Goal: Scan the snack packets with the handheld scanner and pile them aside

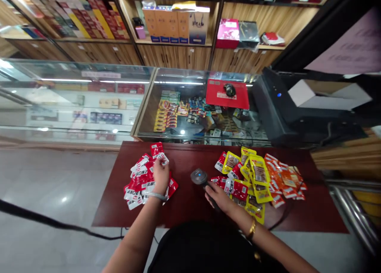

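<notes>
My left hand point(161, 174) is over a pile of red-and-white snack packets point(142, 178) on the left of the dark red table. Its fingers are pinched on one small red-and-white packet point(164, 157) at the pile's upper right. In my right hand point(219, 198) is a dark handheld barcode scanner point(199, 177), its head showing a small blue light and pointing up and left. Right of the scanner lies a heap of yellow-edged clear packets point(260, 173) mixed with red ones. Orange packets point(287, 179) are beside that heap.
A glass display case point(178, 136) runs behind the table point(187, 209), with a red mat point(212, 94) and a black mouse point(229, 90) on it. A black machine point(276, 102) with an open white box point(327, 94) stands at right. A cable point(287, 213) trails near my right arm.
</notes>
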Demonstrator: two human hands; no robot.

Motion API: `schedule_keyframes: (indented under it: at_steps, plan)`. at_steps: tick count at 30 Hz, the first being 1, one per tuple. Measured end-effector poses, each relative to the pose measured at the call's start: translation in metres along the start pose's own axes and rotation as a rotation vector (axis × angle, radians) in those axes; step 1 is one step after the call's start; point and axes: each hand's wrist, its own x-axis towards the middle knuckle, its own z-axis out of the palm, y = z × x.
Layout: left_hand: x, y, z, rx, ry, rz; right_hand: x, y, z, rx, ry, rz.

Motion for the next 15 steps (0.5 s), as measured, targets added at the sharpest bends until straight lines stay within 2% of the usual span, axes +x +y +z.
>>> schedule_keyframes:
  at_steps: [4, 8, 11, 15]
  plan:
    - [-0.036, 0.029, 0.085, -0.089, -0.394, 0.097, -0.02, 0.01, -0.03, 0.054, 0.133, 0.042]
    - [-0.069, 0.058, 0.158, -0.022, -0.666, 0.046, -0.039, 0.014, -0.057, 0.128, 0.238, 0.042]
    - [-0.082, 0.084, 0.191, 0.073, -0.784, 0.039, -0.05, 0.02, -0.074, 0.19, 0.312, 0.051]
    - [-0.088, 0.113, 0.214, 0.226, -0.843, 0.08, -0.06, 0.029, -0.09, 0.243, 0.353, 0.037]
